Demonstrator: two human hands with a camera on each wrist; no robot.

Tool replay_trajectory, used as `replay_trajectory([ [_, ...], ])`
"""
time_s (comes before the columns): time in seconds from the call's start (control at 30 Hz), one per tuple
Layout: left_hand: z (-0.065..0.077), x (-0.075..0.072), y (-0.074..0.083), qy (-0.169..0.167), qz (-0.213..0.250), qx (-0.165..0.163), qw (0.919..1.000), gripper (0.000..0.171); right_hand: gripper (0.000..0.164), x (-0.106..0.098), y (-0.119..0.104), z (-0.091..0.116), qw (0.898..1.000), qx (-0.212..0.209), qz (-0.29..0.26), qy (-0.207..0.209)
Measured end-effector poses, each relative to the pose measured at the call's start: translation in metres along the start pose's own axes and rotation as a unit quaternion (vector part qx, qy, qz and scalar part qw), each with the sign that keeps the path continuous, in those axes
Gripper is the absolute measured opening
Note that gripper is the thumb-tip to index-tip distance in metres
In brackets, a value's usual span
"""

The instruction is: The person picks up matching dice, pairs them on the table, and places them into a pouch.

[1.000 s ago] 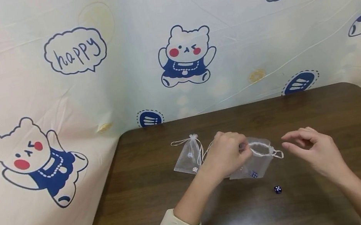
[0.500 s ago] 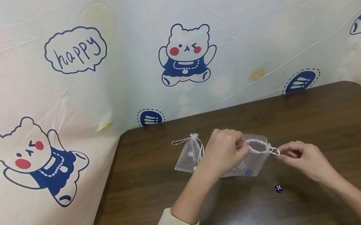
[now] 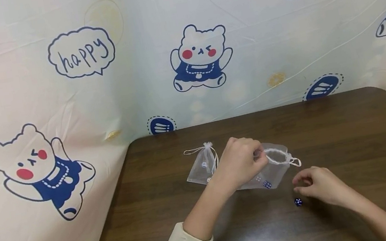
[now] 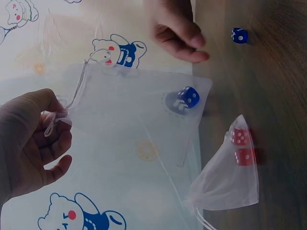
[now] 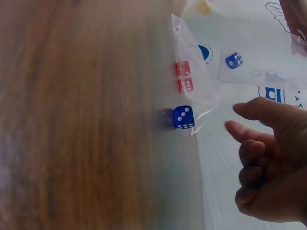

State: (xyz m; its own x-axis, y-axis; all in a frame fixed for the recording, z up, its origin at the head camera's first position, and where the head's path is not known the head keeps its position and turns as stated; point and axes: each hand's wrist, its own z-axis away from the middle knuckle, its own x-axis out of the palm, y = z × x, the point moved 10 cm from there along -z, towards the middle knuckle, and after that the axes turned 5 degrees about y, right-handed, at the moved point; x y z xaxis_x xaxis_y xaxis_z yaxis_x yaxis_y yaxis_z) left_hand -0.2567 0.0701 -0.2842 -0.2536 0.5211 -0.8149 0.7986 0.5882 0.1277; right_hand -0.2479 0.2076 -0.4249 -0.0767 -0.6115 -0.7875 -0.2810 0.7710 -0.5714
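Observation:
My left hand (image 3: 242,163) pinches a sheer white drawstring pouch (image 4: 120,96) by its mouth edge and holds it up off the table. Inside the pouch, near its bottom, lies a blue die (image 4: 188,97). The pouch's mouth gapes in the head view, with a white cord loop sticking out on the right. A loose blue die (image 3: 298,202) sits on the table in front of the pouch. Just above it hovers my right hand (image 3: 320,186), thumb and index finger apart and nothing between them; the right wrist view shows its other fingers curled in.
A second sheer pouch (image 3: 200,167), drawn closed at the neck, stands on the brown table (image 3: 163,225) to the left. Two red dice (image 4: 241,146) show inside it. A printed cloth (image 3: 256,44) hangs behind the table.
My right hand reached left to the pouch's cord loop, then came away and down toward the loose die. My left hand kept its pinch and raised the pouch slightly.

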Motion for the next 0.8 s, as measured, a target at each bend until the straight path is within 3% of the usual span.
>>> replay_trajectory([
  [0.2, 0.0, 0.003, 0.0, -0.01, -0.003, -0.003, 0.9999, 0.01, 0.013, 0.019, -0.003, 0.006, 0.996, -0.046, 0.041, -0.071],
  [0.47, 0.001, 0.006, 0.0, -0.016, -0.01, -0.007, 0.9998, 0.01, 0.023, 0.023, -0.002, 0.009, 0.992, -0.055, 0.089, -0.074],
  [0.63, 0.002, 0.007, 0.0, -0.018, -0.006, -0.007, 0.9998, 0.009, 0.019, 0.013, -0.004, 0.006, 0.993, -0.047, 0.098, -0.04],
  [0.8, 0.002, 0.008, 0.0, -0.023, -0.006, -0.007, 0.9997, 0.009, 0.016, -0.017, -0.011, 0.002, 0.994, -0.061, 0.081, 0.05],
])
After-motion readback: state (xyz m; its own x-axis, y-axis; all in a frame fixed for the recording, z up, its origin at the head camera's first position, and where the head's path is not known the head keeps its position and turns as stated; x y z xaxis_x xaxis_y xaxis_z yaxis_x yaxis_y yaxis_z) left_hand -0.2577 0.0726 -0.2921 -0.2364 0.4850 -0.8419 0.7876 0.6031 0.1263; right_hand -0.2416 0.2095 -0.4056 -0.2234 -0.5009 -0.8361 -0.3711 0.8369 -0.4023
